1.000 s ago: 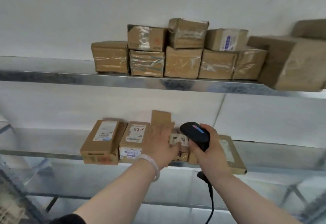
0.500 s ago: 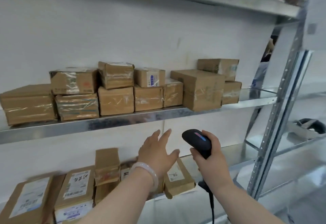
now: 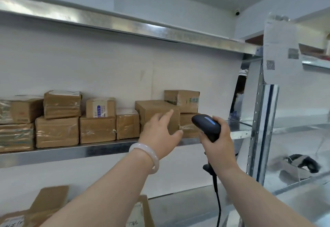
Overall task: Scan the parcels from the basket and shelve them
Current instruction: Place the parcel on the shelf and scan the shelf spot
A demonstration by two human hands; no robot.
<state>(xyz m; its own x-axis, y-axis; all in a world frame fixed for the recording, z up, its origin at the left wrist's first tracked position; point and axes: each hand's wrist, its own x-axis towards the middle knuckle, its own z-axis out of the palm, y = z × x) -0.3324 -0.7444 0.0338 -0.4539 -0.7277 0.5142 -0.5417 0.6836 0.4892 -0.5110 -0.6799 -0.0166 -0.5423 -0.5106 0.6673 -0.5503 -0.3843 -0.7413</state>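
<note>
While we look up at a metal rack against a white wall, our left hand [image 3: 160,135] reaches toward the middle shelf [image 3: 71,152], just below the centre of the view at about six o'clock. Its grip is apart, fingers straight and spread, holding nothing. It sits in front of a large brown parcel [image 3: 153,108] standing on that shelf; we cannot tell whether the fingertips touch the cardboard. A pale bracelet [image 3: 151,152] circles the left wrist.

Just beside it, at four o'clock, our right hand [image 3: 219,144] has its grip clamped round the handle of a black barcode scanner [image 3: 207,125]. The scanner's head tilts toward the shelf and shows a blue light strip on top. A black cable [image 3: 218,203] hangs from the handle toward the bottom edge.

A row of taped brown parcels [image 3: 96,130] fills the middle shelf from nine o'clock to the centre, some stacked two high. Two stacked parcels [image 3: 182,100] stand at the large parcel's three o'clock side, the lower one partly hidden by the scanner. At seven o'clock, flat parcels [image 3: 50,200] lie on the lower shelf [image 3: 178,207], partly covered by our left forearm.

The top shelf [image 3: 125,24] crosses at eleven o'clock. A perforated upright post [image 3: 257,128] stands at three o'clock, with a paper sheet [image 3: 280,48] bearing square codes at two o'clock.
</note>
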